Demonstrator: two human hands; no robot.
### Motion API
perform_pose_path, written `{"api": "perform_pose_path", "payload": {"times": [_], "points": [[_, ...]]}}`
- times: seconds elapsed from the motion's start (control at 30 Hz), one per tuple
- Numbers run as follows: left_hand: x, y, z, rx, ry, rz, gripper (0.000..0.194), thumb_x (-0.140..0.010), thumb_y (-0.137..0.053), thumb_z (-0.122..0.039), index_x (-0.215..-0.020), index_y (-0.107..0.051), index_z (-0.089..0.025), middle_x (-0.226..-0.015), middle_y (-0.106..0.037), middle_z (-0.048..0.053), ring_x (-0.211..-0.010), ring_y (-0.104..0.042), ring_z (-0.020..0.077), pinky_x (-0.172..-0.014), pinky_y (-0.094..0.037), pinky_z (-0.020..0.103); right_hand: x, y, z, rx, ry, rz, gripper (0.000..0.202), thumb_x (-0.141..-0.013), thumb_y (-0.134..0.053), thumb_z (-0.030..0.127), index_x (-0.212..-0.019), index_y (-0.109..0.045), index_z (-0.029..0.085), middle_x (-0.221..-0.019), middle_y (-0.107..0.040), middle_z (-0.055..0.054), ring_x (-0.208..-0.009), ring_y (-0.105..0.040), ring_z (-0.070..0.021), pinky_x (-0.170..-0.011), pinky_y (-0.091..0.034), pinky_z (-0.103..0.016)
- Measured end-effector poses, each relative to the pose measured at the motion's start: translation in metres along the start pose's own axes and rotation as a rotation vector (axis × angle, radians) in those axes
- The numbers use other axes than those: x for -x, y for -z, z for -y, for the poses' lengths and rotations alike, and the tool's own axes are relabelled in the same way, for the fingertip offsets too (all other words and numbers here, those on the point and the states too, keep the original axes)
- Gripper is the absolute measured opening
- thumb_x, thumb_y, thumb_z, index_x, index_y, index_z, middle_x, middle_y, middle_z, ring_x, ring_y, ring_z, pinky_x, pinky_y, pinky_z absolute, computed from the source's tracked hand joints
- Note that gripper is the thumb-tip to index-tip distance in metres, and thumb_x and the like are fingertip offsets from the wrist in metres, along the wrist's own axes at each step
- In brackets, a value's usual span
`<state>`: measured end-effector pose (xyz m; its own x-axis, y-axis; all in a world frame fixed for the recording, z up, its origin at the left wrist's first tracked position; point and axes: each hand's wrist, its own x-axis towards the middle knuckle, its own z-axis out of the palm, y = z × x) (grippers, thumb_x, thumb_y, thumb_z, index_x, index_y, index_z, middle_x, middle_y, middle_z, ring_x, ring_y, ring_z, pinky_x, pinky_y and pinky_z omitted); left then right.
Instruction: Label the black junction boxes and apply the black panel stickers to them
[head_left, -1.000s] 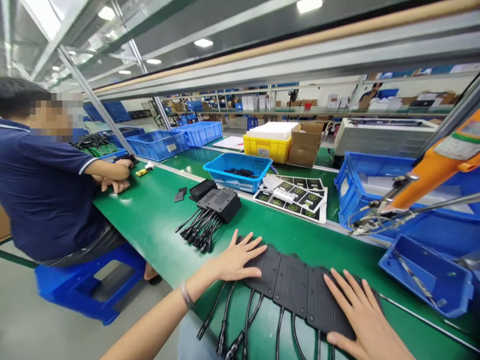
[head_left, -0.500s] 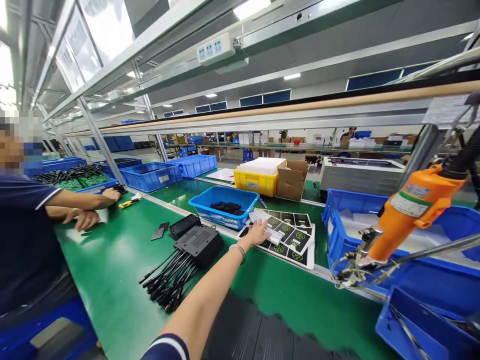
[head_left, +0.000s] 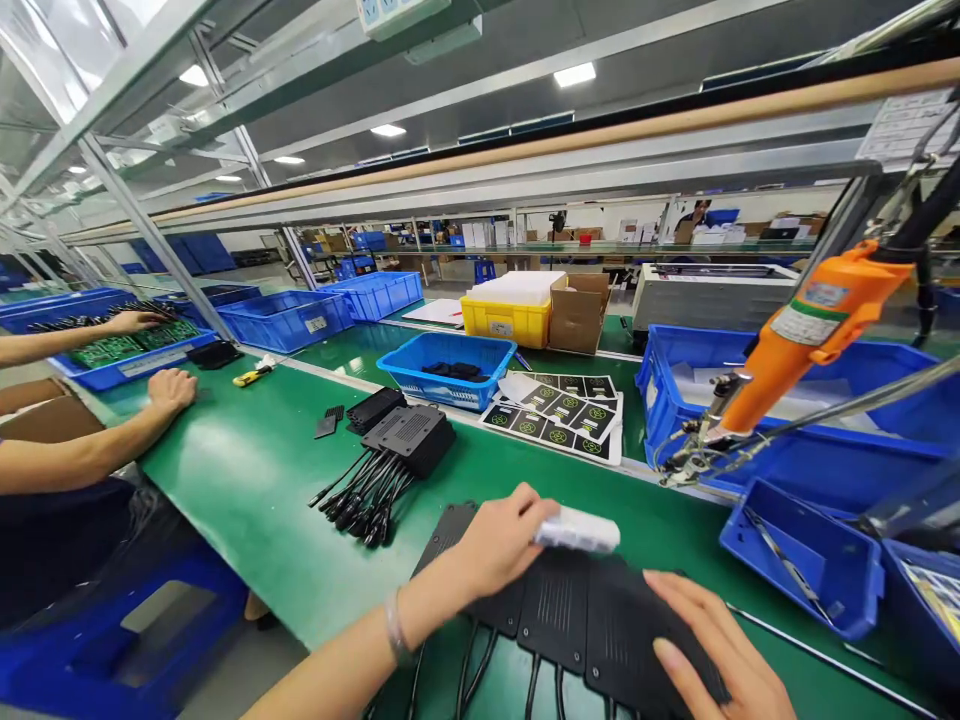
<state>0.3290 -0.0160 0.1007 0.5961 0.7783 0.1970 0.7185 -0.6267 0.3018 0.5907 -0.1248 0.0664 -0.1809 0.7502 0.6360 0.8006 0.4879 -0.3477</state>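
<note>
My left hand (head_left: 506, 540) is closed on a small white oblong object (head_left: 581, 530), blurred, held just above a row of black plastic cases (head_left: 551, 605). These flat, slotted cases lie side by side before me, with black cables hanging from their near edge. On the right end of the row, my right hand (head_left: 712, 640) has its fingers apart and holds nothing; it rests on or just over the last case. Farther off lie the printed black label sheets (head_left: 559, 420) with green round marks. To the left sits a stack of black cases (head_left: 412, 435) with bundled cables (head_left: 360, 505).
A blue basket (head_left: 442, 385) with black parts stands beyond the cases, a yellow bin (head_left: 499, 320) behind it. An orange power screwdriver (head_left: 817, 310) hangs at right over a large blue bin (head_left: 787, 470). Nearby is a small blue tray (head_left: 806, 575) with tweezers. A co-worker's hands (head_left: 172, 390) are at left.
My left hand has come back from the label sheets towards me, carrying the white object over the cases. My right hand has come into view. The view has tipped downward. The co-worker's arms have moved.
</note>
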Motion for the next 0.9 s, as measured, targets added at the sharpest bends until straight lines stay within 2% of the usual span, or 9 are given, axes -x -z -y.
{"api": "perform_pose_path", "payload": {"times": [0.07,0.17,0.23,0.33,0.43,0.5,0.57,0.73,0.9], "points": [[0.032,-0.002,-0.028,-0.023,-0.117,0.027,0.043,-0.084,-0.058,-0.014,-0.126,-0.054,-0.026,-0.108,-0.061,0.006,-0.089,-0.066,0.0237,-0.071,-0.056,0.032,-0.014,0.005,0.017,-0.067,-0.038,-0.006,0.038,-0.095,-0.052,0.042,-0.130,-0.057,0.027,-0.123,-0.067,-0.005,-0.108,-0.067,-0.0187,-0.086,-0.057,-0.024],[0.068,-0.007,-0.055,0.056,-0.200,-0.048,0.047,-0.088,-0.057,-0.014,-0.133,-0.049,-0.026,-0.105,-0.061,0.008,-0.090,-0.067,0.0256,-0.067,-0.057,0.032,-0.025,0.002,0.043,-0.266,-0.088,0.119,0.037,-0.094,-0.054,0.041,-0.127,-0.056,0.025,-0.105,-0.072,-0.003,-0.093,-0.071,-0.0156,-0.079,-0.058,-0.021],[0.084,-0.010,-0.062,0.297,-0.130,-0.125,0.057,-0.087,-0.063,-0.016,-0.139,-0.043,-0.030,-0.109,-0.059,0.007,-0.094,-0.066,0.0246,-0.071,-0.058,0.032,-0.023,-0.003,0.055,-0.405,-0.169,0.224,0.031,-0.093,-0.057,0.040,-0.119,-0.059,0.024,-0.090,-0.072,0.000,-0.079,-0.070,-0.0131,-0.070,-0.057,-0.018],[0.096,-0.015,-0.066,0.899,0.095,-0.134,0.084,-0.071,-0.085,-0.034,-0.142,-0.041,-0.037,-0.123,-0.053,0.008,-0.095,-0.067,0.0214,-0.069,-0.057,0.026,-0.012,-0.009,0.064,-0.487,-0.272,0.265,0.023,-0.090,-0.061,0.042,-0.106,-0.064,0.024,-0.082,-0.070,0.002,-0.072,-0.068,-0.0127,-0.065,-0.055,-0.017],[0.101,-0.019,-0.071,1.285,0.275,-0.131,0.050,-0.077,-0.080,-0.044,-0.121,-0.065,-0.027,-0.113,-0.062,0.008,-0.089,-0.068,0.0192,-0.063,-0.052,0.022,-0.003,-0.010,0.066,-0.483,-0.244,0.277,0.017,-0.090,-0.063,0.040,-0.097,-0.064,0.024,-0.083,-0.069,0.001,-0.071,-0.066,-0.0131,-0.065,-0.054,-0.019],[0.102,-0.020,-0.076,1.266,0.304,-0.221,0.022,-0.088,-0.069,-0.038,-0.101,-0.075,-0.021,-0.097,-0.068,0.008,-0.085,-0.067,0.0179,-0.064,-0.050,0.022,-0.003,-0.008,0.067,-0.462,-0.181,0.292,0.013,-0.091,-0.061,0.037,-0.092,-0.064,0.024,-0.085,-0.068,0.000,-0.074,-0.065,-0.0139,-0.067,-0.053,-0.021],[0.101,-0.021,-0.082,1.172,0.302,-0.302,0.014,-0.088,-0.068,-0.030,-0.091,-0.077,-0.020,-0.090,-0.072,0.008,-0.083,-0.067,0.0176,-0.064,-0.049,0.022,-0.006,-0.006,0.070,-0.433,-0.115,0.290,0.011,-0.092,-0.060,0.034,-0.090,-0.062,0.024,-0.088,-0.068,-0.001,-0.079,-0.064,-0.0152,-0.069,-0.052,-0.023],[0.101,-0.024,-0.089,1.151,0.365,-0.331,0.011,-0.086,-0.067,-0.025,-0.081,-0.074,-0.017,-0.087,-0.073,0.007,-0.081,-0.067,0.0177,-0.064,-0.049,0.023,-0.013,-0.002,0.078,-0.354,0.006,0.179,0.004,-0.092,-0.062,0.028,-0.094,-0.061,0.024,-0.082,-0.064,0.000,-0.078,-0.060,-0.0151,-0.068,-0.047,-0.026],[0.104,-0.026,-0.092,1.387,0.453,-0.228,0.015,-0.081,-0.073,-0.026,-0.088,-0.069,-0.012,-0.089,-0.072,0.008,-0.079,-0.066,0.0166,-0.068,-0.051,0.024,-0.014,-0.005,0.080,-0.306,0.106,0.119,0.009,-0.092,-0.061,0.014,-0.099,-0.059,0.019,-0.079,-0.062,0.000,-0.073,-0.056,-0.0121,-0.074,-0.042,-0.030]]}}
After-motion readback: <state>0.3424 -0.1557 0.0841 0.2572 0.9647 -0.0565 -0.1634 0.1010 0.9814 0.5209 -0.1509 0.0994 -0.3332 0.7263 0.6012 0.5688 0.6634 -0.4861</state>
